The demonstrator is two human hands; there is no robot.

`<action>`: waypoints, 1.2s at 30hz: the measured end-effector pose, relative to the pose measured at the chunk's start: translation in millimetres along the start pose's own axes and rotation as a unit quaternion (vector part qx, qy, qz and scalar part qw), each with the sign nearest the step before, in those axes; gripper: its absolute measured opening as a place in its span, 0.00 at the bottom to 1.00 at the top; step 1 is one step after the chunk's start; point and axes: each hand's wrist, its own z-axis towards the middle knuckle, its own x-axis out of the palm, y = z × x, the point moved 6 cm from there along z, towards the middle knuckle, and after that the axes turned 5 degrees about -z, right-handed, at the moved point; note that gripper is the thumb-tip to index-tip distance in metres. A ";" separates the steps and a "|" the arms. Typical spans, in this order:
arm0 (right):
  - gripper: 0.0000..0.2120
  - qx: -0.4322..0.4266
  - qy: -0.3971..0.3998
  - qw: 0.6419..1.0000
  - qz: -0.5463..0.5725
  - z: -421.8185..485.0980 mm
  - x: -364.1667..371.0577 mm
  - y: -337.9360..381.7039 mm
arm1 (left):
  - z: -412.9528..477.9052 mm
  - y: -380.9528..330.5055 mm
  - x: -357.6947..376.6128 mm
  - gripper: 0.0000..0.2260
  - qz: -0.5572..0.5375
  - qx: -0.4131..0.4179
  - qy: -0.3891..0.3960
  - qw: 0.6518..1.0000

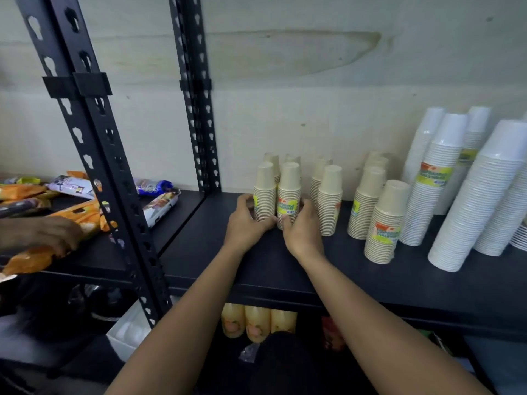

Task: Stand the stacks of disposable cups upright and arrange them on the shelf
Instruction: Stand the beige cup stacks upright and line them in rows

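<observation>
Two hands reach onto the black shelf [285,269] and close around a pair of beige paper cup stacks. Left hand [246,222] wraps the left stack [264,195] at its base, fingers curled behind it. Right hand [301,226] wraps the labelled stack [289,195] in the same way, thumb in front. Both stacks stand upright, mouths down, touching each other. Behind them stand more beige stacks, and further right other beige stacks [368,201] stand too. Tall white cup stacks [433,178] are at the right end, leaning a little. At the far left, another person's hand [51,235] lies on orange snack packets [31,259].
</observation>
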 end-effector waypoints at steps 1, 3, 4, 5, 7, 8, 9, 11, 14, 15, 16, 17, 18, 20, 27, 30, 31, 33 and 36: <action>0.28 0.003 0.010 1.000 0.001 -1.3 1.4 -0.4 | -1.8 0.8 -0.5 0.35 -0.004 0.000 0.008 1.000; 0.30 0.014 0.025 1.000 0.003 -2.2 3.3 -1.2 | -3.8 2.3 -1.6 0.34 -0.011 -0.001 0.018 1.000; 0.30 0.021 0.029 0.999 0.003 -1.3 3.8 -1.3 | -3.6 3.1 -1.8 0.34 -0.015 -0.001 0.021 1.000; 0.29 0.028 0.031 0.999 0.002 -0.4 3.8 -1.5 | -3.1 4.1 -2.0 0.33 -0.020 0.000 0.022 1.000; 0.27 0.033 0.025 0.999 -0.001 1.7 2.8 -1.0 | -1.9 5.3 -2.7 0.32 -0.026 0.004 0.014 1.000; 0.27 0.032 0.019 0.999 -0.005 2.3 2.4 -1.0 | -1.4 5.3 -3.0 0.31 -0.023 0.006 0.007 1.000; 0.26 0.031 0.015 0.999 -0.010 2.2 2.2 -1.2 | -1.2 4.9 -3.4 0.31 -0.014 0.008 0.001 1.000; 0.26 0.033 0.012 0.999 -0.014 1.1 1.8 -2.4 | 0.8 4.0 -3.3 0.33 0.015 0.011 -0.011 1.000; 0.26 0.040 0.010 0.999 -0.006 1.5 0.7 -4.0 | 3.2 2.4 -3.6 0.35 0.038 0.003 -0.023 0.999; 0.26 0.042 0.011 0.999 -0.003 1.9 0.3 -4.6 | 3.4 2.3 -3.3 0.35 0.037 0.002 -0.022 0.999; 0.27 0.044 0.012 0.999 0.000 2.2 -0.1 -5.2 | 3.3 2.0 -2.6 0.37 0.037 0.005 -0.017 0.999; 0.28 0.047 0.015 0.999 0.005 2.2 -0.5 -5.9 | 2.5 1.1 -1.3 0.37 0.038 0.012 -0.006 0.999; 0.29 0.049 0.018 0.999 0.011 2.0 -0.7 -6.3 | 1.4 0.3 0.2 0.37 0.039 0.020 0.009 0.999; 0.31 0.049 0.022 0.998 0.023 2.1 -1.0 -6.8 | 0.2 -1.3 2.9 0.31 0.034 0.030 0.038 0.998; 0.20 0.067 0.031 0.997 -0.031 7.8 3.9 -12.1 | 5.0 6.8 0.0 0.26 0.022 0.008 0.020 1.000; 0.18 0.070 0.035 0.996 -0.038 9.3 4.6 -13.2 | 8.1 8.3 1.0 0.26 0.023 0.003 0.015 1.000; 0.17 0.071 0.036 0.996 -0.038 9.4 5.0 -13.8 | 8.6 8.8 1.6 0.26 0.024 0.003 0.016 1.000; 0.17 0.073 0.038 0.996 -0.035 9.7 6.0 -15.1 | 9.0 9.0 2.6 0.27 0.027 0.002 0.019 0.999; 0.17 0.074 0.033 0.996 -0.034 10.3 7.2 -15.6 | 9.1 7.6 4.9 0.27 0.032 0.004 0.023 0.999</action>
